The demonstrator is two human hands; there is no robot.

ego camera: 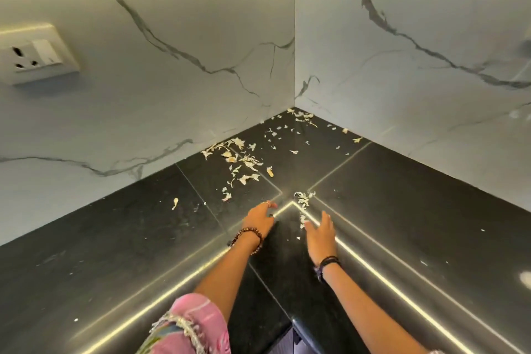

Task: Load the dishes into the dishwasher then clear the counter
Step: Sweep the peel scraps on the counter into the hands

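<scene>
Two hands low on the dark counter (115,238), reaching toward the peel scraps (241,164) in the corner.

At the frame's centre my left hand (258,221) rests on the stone with fingers loosely bent, a ring on one, holding nothing that I can see; my right hand (321,233) lies just beside it, fingers straight and slightly spread, touching a small clump of scraps (303,201) near the bright seam. Most peelings lie scattered above my hands, running up into the corner where the marble walls (172,95) meet. One stray piece (175,203) sits left of centre. A wall socket (34,54) shows at upper left.
</scene>
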